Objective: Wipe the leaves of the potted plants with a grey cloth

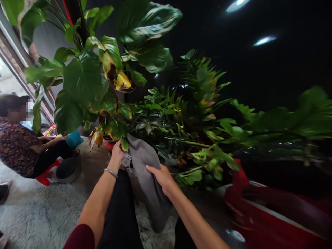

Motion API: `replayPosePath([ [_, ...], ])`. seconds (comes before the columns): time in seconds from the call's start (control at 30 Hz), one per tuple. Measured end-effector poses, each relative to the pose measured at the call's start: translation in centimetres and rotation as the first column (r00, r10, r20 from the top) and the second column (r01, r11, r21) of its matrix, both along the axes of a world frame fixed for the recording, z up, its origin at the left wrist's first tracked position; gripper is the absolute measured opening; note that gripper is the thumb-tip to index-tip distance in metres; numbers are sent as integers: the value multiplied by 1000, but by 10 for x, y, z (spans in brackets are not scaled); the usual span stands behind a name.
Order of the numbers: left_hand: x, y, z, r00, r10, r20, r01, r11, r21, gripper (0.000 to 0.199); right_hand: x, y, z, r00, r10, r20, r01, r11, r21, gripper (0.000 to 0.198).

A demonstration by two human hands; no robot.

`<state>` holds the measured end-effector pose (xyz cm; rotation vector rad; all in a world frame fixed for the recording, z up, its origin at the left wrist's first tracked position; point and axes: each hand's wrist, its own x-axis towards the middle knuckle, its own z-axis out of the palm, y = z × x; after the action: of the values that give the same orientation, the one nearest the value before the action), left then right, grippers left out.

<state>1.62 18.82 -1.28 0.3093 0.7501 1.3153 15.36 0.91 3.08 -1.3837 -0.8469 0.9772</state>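
Note:
A grey cloth (145, 155) hangs from my right hand (164, 178), whose fingers and thumb are closed on its edge. The cloth's upper corner reaches up close to the plant, and its lower end droops between my knees. My left hand (118, 154), with a bangle on the wrist, is closed at a small green leaf (125, 145) low on the large potted plant (85, 79). Part of the grip is hidden by the hand itself. Behind it stands the plant's red pot (110, 143). Some of the plant's leaves are yellow and brown.
Bushy green plants (168, 114) spread along the dark wall to the right. A red bag (272, 211) and a plastic bottle (237, 237) are at lower right. At left, a person (19, 145) sits on a red stool (46, 173) by a grey bucket (67, 169), near a blue container (74, 139).

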Motion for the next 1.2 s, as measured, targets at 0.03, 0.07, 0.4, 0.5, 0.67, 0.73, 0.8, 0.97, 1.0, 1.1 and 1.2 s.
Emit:
replayPosePath([
  [0.03, -1, 0, 0, 1000, 4, 7, -4, 1000, 3, 10, 1, -13, -2, 1000, 30, -6, -30, 999, -17, 16],
  [0.07, -2, -1, -1, 1000, 5, 16, -5, 1000, 6, 11, 3, -22, 1, 998, 60, -16, -60, 998, -28, 18],
  [0.4, 3, -5, -6, 999, 28, -25, -28, 1000, 6, 14, 24, 37, 48, 997, -53, 52, 43, 982, 182, 36],
  [0.5, 8, -11, -15, 997, -34, -70, 40, 995, 91, 27, 21, 8, 7, 992, 57, 112, -60, 998, 25, 31],
  [0.67, 31, -27, -23, 962, -205, -180, 218, 974, 58, 32, 40, -38, 24, 992, -84, -95, 80, 996, -42, 36],
  [0.73, 42, -32, -21, 945, -237, -227, 249, 968, 25, 28, 55, -28, 52, 938, -300, -171, 310, 950, 35, 37],
  [0.8, 50, -38, -19, 940, -237, -245, 248, 969, 12, 27, 65, -8, 70, 855, -455, -248, 494, 860, 126, 38],
  [0.97, 54, -47, -32, 937, -256, -236, 273, 961, 43, 33, 45, 5, 33, 824, -412, -390, 397, 910, -122, 29],
  [1.0, 52, -48, -37, 934, -267, -236, 286, 957, 50, 31, 36, -4, 18, 836, -376, -401, 323, 926, -195, 28],
  [1.1, 45, -52, -51, 923, -308, -231, 331, 941, 70, 25, 15, -34, -8, 858, -285, -427, 197, 951, -239, 34],
  [1.2, 39, -55, -59, 916, -348, -200, 372, 923, 96, 25, 22, -37, 3, 854, -350, -386, 335, 936, -108, 45],
])
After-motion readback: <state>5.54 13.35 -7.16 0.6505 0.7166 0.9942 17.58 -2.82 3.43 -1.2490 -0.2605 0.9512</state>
